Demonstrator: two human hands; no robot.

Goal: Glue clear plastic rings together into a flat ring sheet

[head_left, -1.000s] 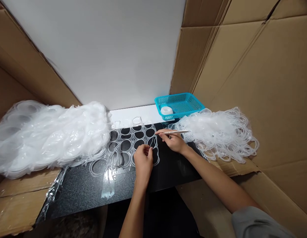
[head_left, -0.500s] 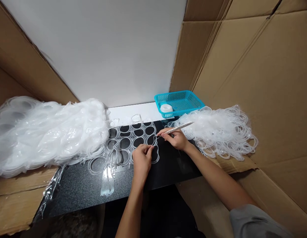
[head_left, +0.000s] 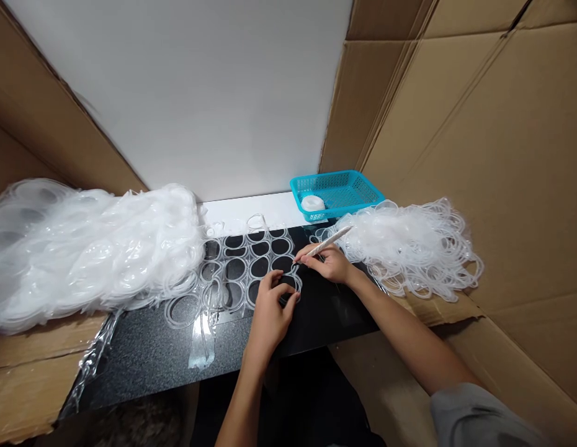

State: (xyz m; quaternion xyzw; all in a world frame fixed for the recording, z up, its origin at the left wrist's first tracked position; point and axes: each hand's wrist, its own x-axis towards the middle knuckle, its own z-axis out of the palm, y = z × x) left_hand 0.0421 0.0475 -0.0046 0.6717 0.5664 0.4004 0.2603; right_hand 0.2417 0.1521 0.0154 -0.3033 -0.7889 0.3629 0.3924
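A sheet of joined clear rings (head_left: 236, 269) lies on the dark speckled tabletop (head_left: 144, 354). My left hand (head_left: 272, 307) rests on the sheet's near right corner, thumb and fingers spread around a ring (head_left: 298, 284) and touching it. In my right hand (head_left: 332, 264) is a slim white pen-like tool (head_left: 326, 242), held like a pencil. Its lower tip meets the sheet's right edge just above that ring. What kind of tip it has is too small to make out.
A tall heap of clear ring sheets (head_left: 93, 248) fills the left side. Loose ring scraps (head_left: 419, 248) are piled at the right. Behind, a blue basket (head_left: 363, 202) holds a white roll (head_left: 313, 203). Cardboard walls (head_left: 493, 155) stand at both sides, with a white panel at the back.
My left hand has let go of the thin strand it pinched and spread over the corner ring, which now lies rounder. The tool in my right hand has shifted slightly left and down.
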